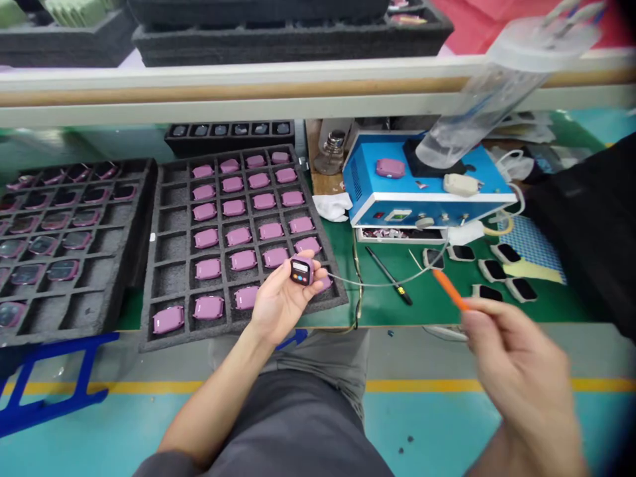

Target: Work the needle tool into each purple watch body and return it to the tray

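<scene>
My left hand (285,295) has its fingers wrapped round a small purple watch (301,270), whose lit screen faces up. A thin clear cable (377,285) runs from beside the watch toward the blue box. On the right, my right hand (517,364) pinches an orange stick-shaped tool (450,289) that points up and left. Under and beside my left hand lies a grey foam tray (173,248) with rows of purple watch cases (243,260). Several pale watches (491,270) rest on the green mat, beyond the orange tool.
A blue box (382,199) with a tilted clear cylinder (467,106) stands at the back right. Another foam tray (106,265) of watches is at the left. A black pen (387,273) lies mid-table. A shelf edge (223,89) crosses above the worktop.
</scene>
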Available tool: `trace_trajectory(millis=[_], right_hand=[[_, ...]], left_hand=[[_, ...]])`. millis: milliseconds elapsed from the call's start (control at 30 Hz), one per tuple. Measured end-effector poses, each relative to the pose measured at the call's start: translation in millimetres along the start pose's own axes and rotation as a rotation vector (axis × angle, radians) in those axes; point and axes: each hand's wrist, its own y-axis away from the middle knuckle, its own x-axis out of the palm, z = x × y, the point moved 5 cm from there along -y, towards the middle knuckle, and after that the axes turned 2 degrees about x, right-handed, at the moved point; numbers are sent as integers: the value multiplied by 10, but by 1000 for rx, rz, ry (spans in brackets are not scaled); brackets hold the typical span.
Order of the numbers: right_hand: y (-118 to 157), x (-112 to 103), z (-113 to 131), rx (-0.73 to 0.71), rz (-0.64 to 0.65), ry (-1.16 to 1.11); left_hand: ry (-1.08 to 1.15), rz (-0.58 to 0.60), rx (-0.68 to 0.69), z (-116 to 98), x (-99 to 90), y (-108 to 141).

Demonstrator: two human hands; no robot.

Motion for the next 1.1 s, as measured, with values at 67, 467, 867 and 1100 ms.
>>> trace_trajectory(millis=[67, 467, 867, 1100], right_hand=[[10, 147, 548, -215, 89, -236], [-101, 467, 1180, -515, 175, -226], [-104, 473, 1196, -508, 177, -193], [-123, 373, 1109, -441, 184, -233]], left_hand=[[-24, -7, 9, -1, -9, 0], [-55, 61, 39, 7, -21, -5], [-79, 85, 80, -4, 2, 11], [-107, 56, 102, -9, -14, -3]])
